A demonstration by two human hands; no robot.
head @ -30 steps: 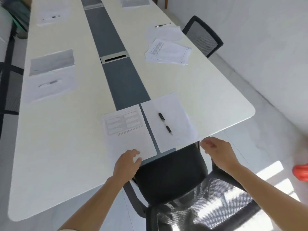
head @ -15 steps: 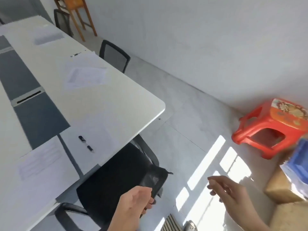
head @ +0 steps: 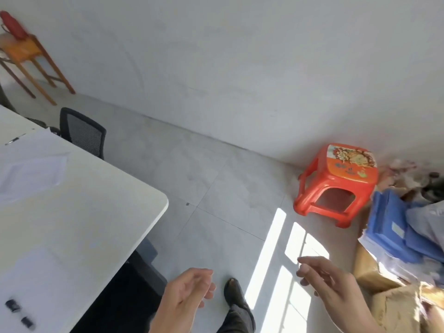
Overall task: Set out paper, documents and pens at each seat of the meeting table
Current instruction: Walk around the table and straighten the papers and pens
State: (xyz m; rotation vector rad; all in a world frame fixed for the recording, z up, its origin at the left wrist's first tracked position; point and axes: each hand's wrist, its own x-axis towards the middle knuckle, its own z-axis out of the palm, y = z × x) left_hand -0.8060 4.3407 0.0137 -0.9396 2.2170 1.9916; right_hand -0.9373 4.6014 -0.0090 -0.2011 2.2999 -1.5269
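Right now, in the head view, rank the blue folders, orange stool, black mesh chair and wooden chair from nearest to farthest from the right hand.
1. Blue folders, just right of the right hand.
2. Orange stool, ahead by the wall.
3. Black mesh chair, across to the left.
4. Wooden chair, far left corner.

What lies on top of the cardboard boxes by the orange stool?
Piled on the cardboard boxes lie blue folders and something pale, blurred; the box tops beneath are covered.

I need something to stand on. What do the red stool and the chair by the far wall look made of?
Red stool: probably moulded plastic, glossy; one-piece body, printed top. Chair: apparently varnished wood; slim orange-brown legs and rails.
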